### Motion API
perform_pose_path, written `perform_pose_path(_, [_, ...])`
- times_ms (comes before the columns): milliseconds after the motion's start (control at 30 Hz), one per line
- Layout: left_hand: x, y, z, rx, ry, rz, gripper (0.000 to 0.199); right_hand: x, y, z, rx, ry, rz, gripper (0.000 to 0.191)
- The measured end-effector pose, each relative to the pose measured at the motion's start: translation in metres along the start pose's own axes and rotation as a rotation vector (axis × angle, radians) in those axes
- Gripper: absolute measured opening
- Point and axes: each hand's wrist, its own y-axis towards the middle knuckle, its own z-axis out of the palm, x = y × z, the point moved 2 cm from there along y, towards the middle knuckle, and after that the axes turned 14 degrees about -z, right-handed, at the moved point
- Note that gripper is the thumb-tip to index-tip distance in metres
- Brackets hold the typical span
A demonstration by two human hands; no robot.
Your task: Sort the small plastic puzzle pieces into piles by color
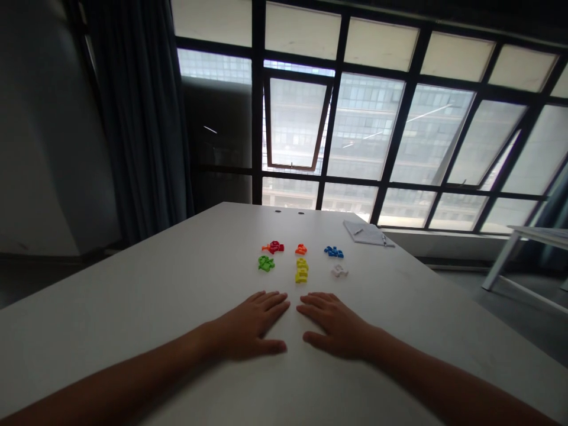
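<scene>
My left hand [251, 325] lies flat on the white table [133, 307], fingers stretched out and holding nothing. Opposite it, my right hand [336, 324] rests the same way, with a small gap between the two sets of fingertips. Just beyond the hands are small plastic pieces sorted by colour. Yellow pieces [302, 271] are nearest, in the middle. Green pieces [266, 263] lie to the left and white pieces [339, 270] to the right. Behind these sit red pieces [275, 247], orange pieces [301, 249] and blue pieces [333, 252]. Their exact kind is too small to make out.
A notebook [368, 233] with pens on it lies at the table's far right. Two dark round holes are near the far edge. Beyond stand a window wall [364, 130] and a dark curtain [142, 106]. Another white table [506, 254] is at the right.
</scene>
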Motion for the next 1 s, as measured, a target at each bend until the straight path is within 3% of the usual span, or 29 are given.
perform_pose_path(167, [0.01, 0.007, -0.012, -0.154, 0.038, 0.061, 0.055, -0.015, -0.002, -0.001, -0.183, -0.1, -0.078, 0.025])
perform_pose_path(300, [0.023, 0.013, -0.018, -0.292, 0.079, 0.061, 0.032, -0.048, -0.013, -0.007, -0.294, -0.278, -0.047, 0.019])
perform_pose_path(433, [0.046, 0.022, -0.018, -0.3, 0.081, 0.038, 0.027, -0.083, -0.028, -0.012, -0.424, -0.339, 0.054, 0.019])
perform_pose_path(500, [0.065, 0.034, -0.023, -0.338, 0.084, -0.07, 0.03, -0.094, -0.033, -0.015, -0.428, -0.38, 0.063, 0.019])
perform_pose_path(633, [0.111, 0.079, -0.045, -0.459, 0.065, -0.494, 0.033, -0.105, -0.034, -0.018, -0.427, -0.469, 0.047, 0.019])
perform_pose_path(667, [0.121, 0.093, -0.051, -0.46, 0.061, -0.54, 0.033, -0.106, -0.033, -0.018, -0.439, -0.476, 0.05, 0.019])
perform_pose_path(833, [0.148, 0.146, -0.064, -0.391, 0.058, -0.619, 0.032, -0.107, -0.031, -0.017, -0.452, -0.448, 0.018, 0.019])
perform_pose_path(1000, [0.155, 0.152, -0.063, -0.379, 0.047, -0.615, 0.025, -0.108, -0.03, -0.015, -0.486, -0.385, -0.003, 0.021])
